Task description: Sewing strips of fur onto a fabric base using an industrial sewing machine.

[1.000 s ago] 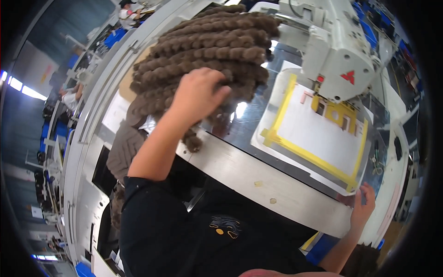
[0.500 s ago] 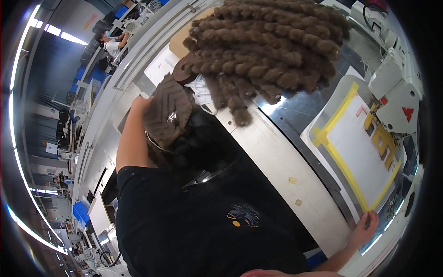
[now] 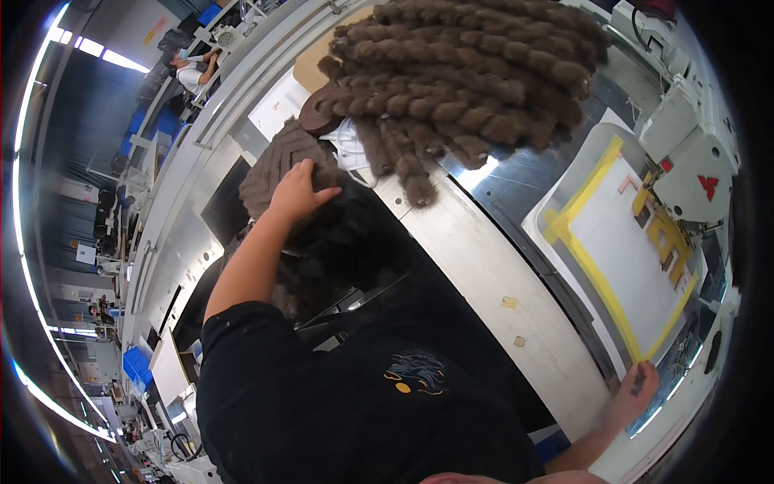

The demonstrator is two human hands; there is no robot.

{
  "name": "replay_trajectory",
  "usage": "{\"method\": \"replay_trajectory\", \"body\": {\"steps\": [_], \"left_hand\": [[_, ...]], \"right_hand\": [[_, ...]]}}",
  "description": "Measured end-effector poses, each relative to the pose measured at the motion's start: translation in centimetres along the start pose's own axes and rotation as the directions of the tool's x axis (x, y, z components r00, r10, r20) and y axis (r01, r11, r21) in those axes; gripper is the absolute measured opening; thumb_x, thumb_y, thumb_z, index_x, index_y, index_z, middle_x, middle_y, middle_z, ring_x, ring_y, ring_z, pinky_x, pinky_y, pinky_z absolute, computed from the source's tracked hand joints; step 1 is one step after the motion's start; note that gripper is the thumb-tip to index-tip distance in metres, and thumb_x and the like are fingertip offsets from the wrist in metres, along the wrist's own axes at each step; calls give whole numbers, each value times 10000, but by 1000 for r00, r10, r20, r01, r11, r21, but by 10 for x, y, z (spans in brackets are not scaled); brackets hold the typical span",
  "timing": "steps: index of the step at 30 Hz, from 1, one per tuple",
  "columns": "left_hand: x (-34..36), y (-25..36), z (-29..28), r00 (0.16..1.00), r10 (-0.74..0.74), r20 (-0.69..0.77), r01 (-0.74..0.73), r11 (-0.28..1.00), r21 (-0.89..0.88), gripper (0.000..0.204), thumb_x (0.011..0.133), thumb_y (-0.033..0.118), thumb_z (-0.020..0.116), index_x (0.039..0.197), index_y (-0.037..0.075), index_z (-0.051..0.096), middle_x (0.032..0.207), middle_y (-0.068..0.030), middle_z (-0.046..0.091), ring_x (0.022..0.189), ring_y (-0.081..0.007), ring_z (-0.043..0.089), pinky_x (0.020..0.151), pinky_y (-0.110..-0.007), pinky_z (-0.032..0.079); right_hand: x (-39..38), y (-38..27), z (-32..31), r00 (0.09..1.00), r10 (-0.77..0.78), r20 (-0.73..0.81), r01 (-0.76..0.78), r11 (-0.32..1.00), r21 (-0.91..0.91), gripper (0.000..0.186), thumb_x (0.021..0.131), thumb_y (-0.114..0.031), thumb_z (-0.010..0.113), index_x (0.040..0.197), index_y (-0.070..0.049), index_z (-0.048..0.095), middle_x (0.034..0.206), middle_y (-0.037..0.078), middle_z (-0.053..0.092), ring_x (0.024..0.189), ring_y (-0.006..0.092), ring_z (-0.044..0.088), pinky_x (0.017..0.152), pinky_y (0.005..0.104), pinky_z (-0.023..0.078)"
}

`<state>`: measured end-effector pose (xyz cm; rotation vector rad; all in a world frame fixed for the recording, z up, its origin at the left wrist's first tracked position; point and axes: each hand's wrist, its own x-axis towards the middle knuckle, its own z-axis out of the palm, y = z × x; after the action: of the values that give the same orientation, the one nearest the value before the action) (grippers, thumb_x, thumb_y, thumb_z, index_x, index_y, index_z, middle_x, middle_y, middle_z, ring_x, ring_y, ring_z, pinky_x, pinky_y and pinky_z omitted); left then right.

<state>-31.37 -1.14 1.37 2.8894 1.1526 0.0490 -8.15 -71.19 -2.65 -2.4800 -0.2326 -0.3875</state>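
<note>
My left hand [image 3: 297,192] lies across a brown piece with chevron ridges [image 3: 274,161], with the thumb stretched away from the fingers. A dark, furry mass [image 3: 339,234] hangs below that piece, partly hidden by my forearm. Far to the right, my right hand [image 3: 635,395] has its fingers curled in at the near corner of a flat template [image 3: 621,258] edged with yellow tape. Those fingers look closed on the corner. The template carries a white sheet and yellow-brown cut shapes, and it rests under the white sewing machine head [image 3: 693,173].
Thick brown fur strips [image 3: 468,73] are heaped on the far table, beside a brown disc [image 3: 321,111] and a white mask-like cloth [image 3: 348,149]. A pale metal table edge [image 3: 484,266] runs diagonally. A person [image 3: 191,73] sits at a far workstation, left.
My left hand has moved right from the brown piece's outer edge onto its face. The piece has shifted slightly left and lies flatter. My right hand stays at the template corner.
</note>
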Motion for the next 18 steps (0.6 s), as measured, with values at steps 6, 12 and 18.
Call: {"method": "replay_trajectory", "body": {"steps": [6, 12, 18], "left_hand": [[-6, -25, -4, 999, -10, 46, 16, 990, -140, 651, 813, 456, 811, 1168, -63, 643, 1167, -283, 677, 1151, -437, 636, 988, -468, 509], [-19, -29, 1, 937, -337, 89, 341, 939, -37, 567, 813, 437, 779, 998, -94, 705, 962, -325, 705, 1008, -483, 685, 874, -504, 556], [-16, -31, 4, 922, -351, 163, 363, 930, -52, 558, 773, 416, 778, 1012, -83, 711, 1041, -317, 711, 1058, -468, 678, 927, -509, 549]], "right_hand": [[-6, -7, -1, 999, 53, -3, -53, 996, 75, 199, 1018, -149, 643, 1184, -42, 671, 1322, 83, 605, 792, 133, 624, 498, 223, 517], [-4, -15, 1, 995, 98, 12, -99, 991, 95, 208, 1021, -155, 641, 1187, -31, 665, 1322, 85, 602, 789, 134, 623, 514, 227, 523], [1, -12, 0, 992, 121, 40, -125, 984, 125, 213, 1017, -150, 643, 1188, -25, 662, 1328, 99, 597, 783, 148, 641, 502, 227, 507]]}}
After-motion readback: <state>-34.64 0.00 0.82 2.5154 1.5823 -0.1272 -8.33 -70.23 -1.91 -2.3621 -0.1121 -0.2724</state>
